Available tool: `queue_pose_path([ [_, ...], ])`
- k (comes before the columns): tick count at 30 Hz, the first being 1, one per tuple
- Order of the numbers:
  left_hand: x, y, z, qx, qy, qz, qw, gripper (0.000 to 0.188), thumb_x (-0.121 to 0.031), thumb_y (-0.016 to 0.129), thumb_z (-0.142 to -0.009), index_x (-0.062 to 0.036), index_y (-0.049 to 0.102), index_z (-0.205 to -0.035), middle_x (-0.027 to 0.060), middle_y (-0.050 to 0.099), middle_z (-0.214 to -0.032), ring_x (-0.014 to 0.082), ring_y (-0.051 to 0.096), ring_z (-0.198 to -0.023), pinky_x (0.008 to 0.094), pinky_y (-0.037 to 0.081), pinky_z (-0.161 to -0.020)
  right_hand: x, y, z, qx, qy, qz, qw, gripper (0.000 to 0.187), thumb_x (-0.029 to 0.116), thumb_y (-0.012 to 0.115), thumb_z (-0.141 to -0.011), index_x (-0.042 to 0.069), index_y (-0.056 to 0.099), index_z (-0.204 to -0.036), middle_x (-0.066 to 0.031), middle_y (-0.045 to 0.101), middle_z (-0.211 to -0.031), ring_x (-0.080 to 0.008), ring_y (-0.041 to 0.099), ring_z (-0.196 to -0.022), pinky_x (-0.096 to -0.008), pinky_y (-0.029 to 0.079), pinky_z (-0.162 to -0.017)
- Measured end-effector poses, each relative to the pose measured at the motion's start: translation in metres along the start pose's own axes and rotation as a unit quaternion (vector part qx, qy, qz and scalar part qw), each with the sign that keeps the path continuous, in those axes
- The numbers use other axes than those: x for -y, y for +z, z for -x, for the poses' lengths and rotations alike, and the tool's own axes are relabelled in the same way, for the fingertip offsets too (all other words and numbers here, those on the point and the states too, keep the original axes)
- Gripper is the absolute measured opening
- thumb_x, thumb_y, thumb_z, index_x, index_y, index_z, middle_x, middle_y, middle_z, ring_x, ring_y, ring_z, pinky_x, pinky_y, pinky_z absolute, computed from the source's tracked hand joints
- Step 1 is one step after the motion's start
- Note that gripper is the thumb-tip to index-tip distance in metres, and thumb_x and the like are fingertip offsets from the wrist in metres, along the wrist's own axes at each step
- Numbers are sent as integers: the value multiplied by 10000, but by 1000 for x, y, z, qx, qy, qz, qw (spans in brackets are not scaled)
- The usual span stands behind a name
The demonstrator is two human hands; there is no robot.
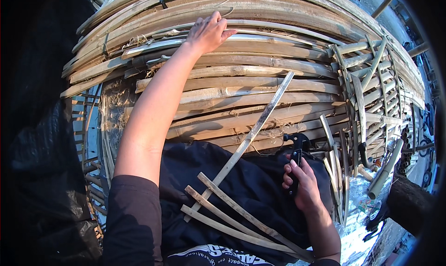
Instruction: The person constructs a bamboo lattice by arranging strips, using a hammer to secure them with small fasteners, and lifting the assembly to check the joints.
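Observation:
My left arm stretches over a stack of split bamboo strips point(260, 87). At its far side my left hand point(207, 32) curls its fingers over a thin bamboo strip point(267, 25); the fingertips are partly hidden. My right hand point(303, 180) is closed round the dark handle of a small black hammer point(297, 140), its head upward, above my lap. One long pale bamboo slat point(248, 139) slants from the dark cloth point(186, 161) over my lap onto the stack. Several shorter bamboo slats point(232, 218) fan out across its lower end, running toward my right forearm.
On the right stands a lattice of bamboo poles point(371, 89), with a loose bamboo tube point(386, 168) below it. A thick dark log point(411, 203) juts in at the lower right. Black sheeting point(46, 149) hangs along the left. Narrow upright strips point(332, 168) stand beside my right hand.

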State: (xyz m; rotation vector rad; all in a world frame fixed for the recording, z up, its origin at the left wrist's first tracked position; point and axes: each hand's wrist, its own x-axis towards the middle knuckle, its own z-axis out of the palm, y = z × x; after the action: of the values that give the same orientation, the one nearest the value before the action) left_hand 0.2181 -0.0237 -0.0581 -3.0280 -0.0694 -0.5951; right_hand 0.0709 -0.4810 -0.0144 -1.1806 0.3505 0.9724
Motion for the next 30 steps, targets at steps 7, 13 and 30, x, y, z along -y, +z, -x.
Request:
queue_pose_path([
  [7,-8,-35,15,-22,-16,-62,998,541,-591,490,-998,-68,549,-1127,132,693,-898,321,703,-830,490,504,-841,-3,-4,-2,11,-12,1,1000,249,189,622,-1015,82,506,-1207,2,531,-882,-77,502,-648,-247,452,-586],
  [13,-44,-139,79,-2,-111,8,994,456,-515,702,-902,-91,577,-1013,164,691,-704,372,700,-687,449,535,-581,-8,-3,-3,20,-36,20,999,204,210,653,-1001,92,508,-1081,17,519,-858,-62,510,-649,-236,459,-572],
  [30,-158,-279,290,-121,-184,116,969,399,-255,902,-707,-63,630,-927,88,681,-794,331,648,-740,432,475,-689,-13,-14,-4,30,-64,54,996,187,206,685,-973,121,521,-996,30,530,-829,-57,513,-628,-237,459,-537],
])
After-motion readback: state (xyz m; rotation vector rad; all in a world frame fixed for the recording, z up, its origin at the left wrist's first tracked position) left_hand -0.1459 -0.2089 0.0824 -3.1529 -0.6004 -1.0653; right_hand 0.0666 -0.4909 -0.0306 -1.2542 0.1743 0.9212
